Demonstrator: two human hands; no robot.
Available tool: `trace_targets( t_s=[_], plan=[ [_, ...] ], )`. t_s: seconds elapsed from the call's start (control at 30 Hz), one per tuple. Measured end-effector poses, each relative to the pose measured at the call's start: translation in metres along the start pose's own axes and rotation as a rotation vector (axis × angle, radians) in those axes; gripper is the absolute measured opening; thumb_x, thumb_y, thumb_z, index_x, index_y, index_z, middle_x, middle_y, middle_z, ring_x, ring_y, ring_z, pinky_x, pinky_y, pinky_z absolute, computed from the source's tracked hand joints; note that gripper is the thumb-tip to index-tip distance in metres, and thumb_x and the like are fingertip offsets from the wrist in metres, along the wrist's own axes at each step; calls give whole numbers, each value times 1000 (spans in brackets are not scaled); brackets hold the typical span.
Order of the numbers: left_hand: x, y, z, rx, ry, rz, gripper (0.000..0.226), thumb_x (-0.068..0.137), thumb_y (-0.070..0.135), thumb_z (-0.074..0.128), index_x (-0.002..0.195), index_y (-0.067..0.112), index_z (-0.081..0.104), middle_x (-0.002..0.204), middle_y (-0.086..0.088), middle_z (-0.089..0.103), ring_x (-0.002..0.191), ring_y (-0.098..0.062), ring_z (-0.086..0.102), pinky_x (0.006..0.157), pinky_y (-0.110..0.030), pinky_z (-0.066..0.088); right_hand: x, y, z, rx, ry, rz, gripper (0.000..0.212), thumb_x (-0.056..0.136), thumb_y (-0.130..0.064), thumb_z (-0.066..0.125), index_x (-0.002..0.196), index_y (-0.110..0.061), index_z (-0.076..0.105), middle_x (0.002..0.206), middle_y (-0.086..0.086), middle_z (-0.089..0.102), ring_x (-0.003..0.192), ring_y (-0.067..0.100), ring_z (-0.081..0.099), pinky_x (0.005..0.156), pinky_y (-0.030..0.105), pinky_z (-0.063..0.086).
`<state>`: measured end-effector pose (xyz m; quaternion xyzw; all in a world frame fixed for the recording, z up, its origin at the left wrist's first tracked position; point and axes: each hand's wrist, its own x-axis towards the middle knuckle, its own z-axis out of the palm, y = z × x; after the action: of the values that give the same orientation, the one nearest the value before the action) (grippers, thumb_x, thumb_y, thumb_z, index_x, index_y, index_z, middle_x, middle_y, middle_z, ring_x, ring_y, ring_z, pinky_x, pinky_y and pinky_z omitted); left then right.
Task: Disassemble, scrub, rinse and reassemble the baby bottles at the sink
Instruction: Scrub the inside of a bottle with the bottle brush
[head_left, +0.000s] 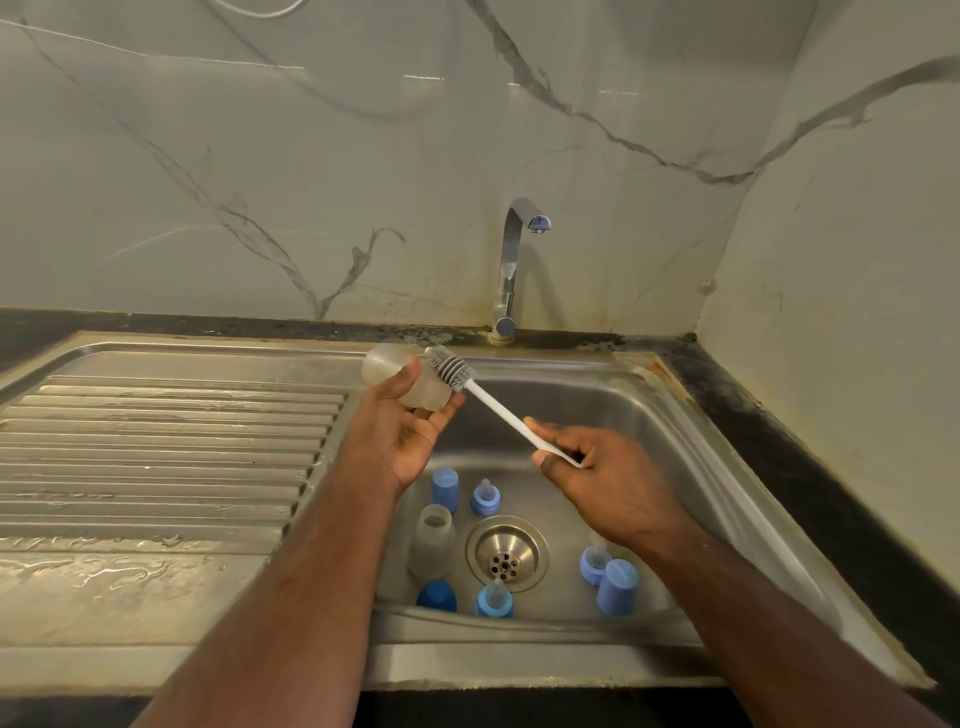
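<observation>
nearest the camera, the steel sink (524, 631) rim runs across the front of the dark desk (810, 452). on the basin floor, loose bottle parts ring the drain (506, 553). a dark blue cap (436, 596) and a blue collar with its teat (494, 600) lie against the front wall; a pale blue cap (617, 587) and a second teat collar (594, 564) sit to the right, partly under the right forearm. an open clear bottle body (431, 540) lies on its side left of the drain, with another pale blue cap (444, 488) and a third teat collar (485, 499) just beyond it.

above these parts, the right hand (597, 467) has its grip closed around the end of the bottle brush (483, 400), thumb and curled fingers pinching the white handle. the left hand (410, 426) holds a clear bottle (400, 376) over the basin's left edge, thumb across its side and fingers cupped beneath, its mouth turned toward the brush. the grey bristle head sits at that mouth, touching it; how far it is inside cannot be told.

to the left, the ribbed draining board (166, 441) carries streaks of water. farther back, the chrome tap (511, 270) rises from the stained back edge before the veined marble wall (311, 156). no writing or brand can be read on anything.
</observation>
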<state>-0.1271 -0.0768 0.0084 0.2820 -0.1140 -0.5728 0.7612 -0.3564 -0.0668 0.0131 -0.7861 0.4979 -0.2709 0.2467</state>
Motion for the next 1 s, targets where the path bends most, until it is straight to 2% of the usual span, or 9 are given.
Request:
trace_targets(
  t_s=[0.07, 0.17, 0.27, 0.4, 0.57, 0.7, 0.83, 0.93, 1.0],
  plan=[
    [0, 2, 0, -32, -10, -9, 59, 82, 11, 71, 136, 5, 47, 129, -25, 62, 111, -38, 68, 97, -58, 54, 1, 3, -3, -30, -1, 27, 39, 99, -33, 58, 137, -41, 56, 94, -17, 70, 71, 7, 61, 58, 10, 46],
    [2, 3, -2, -32, -16, -9, 65, 81, 12, 71, 140, 6, 46, 136, -24, 59, 119, -39, 64, 99, -56, 52, 1, 4, -5, 64, 29, 29, 37, 98, -33, 62, 133, -43, 60, 86, -20, 69, 73, 9, 62, 64, 19, 51],
    [2, 3, -3, -41, -31, -15, 48, 94, 11, 64, 139, 6, 48, 131, -23, 63, 116, -38, 65, 104, -58, 49, 0, 2, 1, 108, -9, 10, 36, 96, -34, 64, 129, -47, 61, 79, -21, 69, 71, 12, 63, 68, 29, 56],
    [-1, 5, -2, -86, -75, -45, 42, 96, 12, 62, 135, 2, 48, 126, -26, 64, 116, -41, 65, 101, -59, 50, 3, 4, 1, 39, -7, 32, 38, 98, -32, 61, 134, -42, 59, 98, -17, 72, 82, 13, 66, 72, 23, 55],
    [-1, 5, -1, -74, -60, -48, 49, 99, 19, 58, 144, 4, 44, 130, -26, 63, 120, -42, 64, 104, -61, 47, 0, 2, 1, 141, -1, -21, 36, 96, -31, 64, 126, -51, 58, 71, -35, 62, 60, -2, 56, 61, 19, 45],
    [-1, 3, -1, -77, -62, -13, 43, 104, 17, 51, 147, 20, 45, 135, -25, 58, 116, -43, 66, 92, -65, 52, 4, 3, 2, 76, 4, 0, 38, 97, -32, 62, 133, -44, 58, 105, -26, 68, 75, 1, 61, 68, 15, 47],
    [-1, 2, 0, 35, -62, -41, 49, 105, 36, 50, 148, 11, 45, 127, -25, 66, 109, -41, 70, 94, -55, 56, 2, 1, 3, 103, 4, -28, 39, 97, -33, 63, 134, -44, 58, 111, -25, 67, 79, -15, 57, 65, 7, 41],
    [-8, -1, 3, 224, -66, -88, 63, 103, 57, 43, 136, 5, 53, 114, -26, 72, 103, -37, 73, 97, -49, 55, 5, 2, 3, 97, 6, -31, 40, 97, -32, 62, 136, -41, 57, 118, -20, 68, 78, -11, 55, 72, 7, 39],
    [-11, -2, 4, 284, -110, -141, 77, 96, 72, 34, 132, 7, 55, 116, -28, 71, 107, -37, 72, 100, -48, 52, 7, 2, 3, 108, 12, -16, 41, 98, -32, 62, 137, -41, 57, 102, -25, 66, 75, -9, 54, 69, 9, 39]
  ],
)
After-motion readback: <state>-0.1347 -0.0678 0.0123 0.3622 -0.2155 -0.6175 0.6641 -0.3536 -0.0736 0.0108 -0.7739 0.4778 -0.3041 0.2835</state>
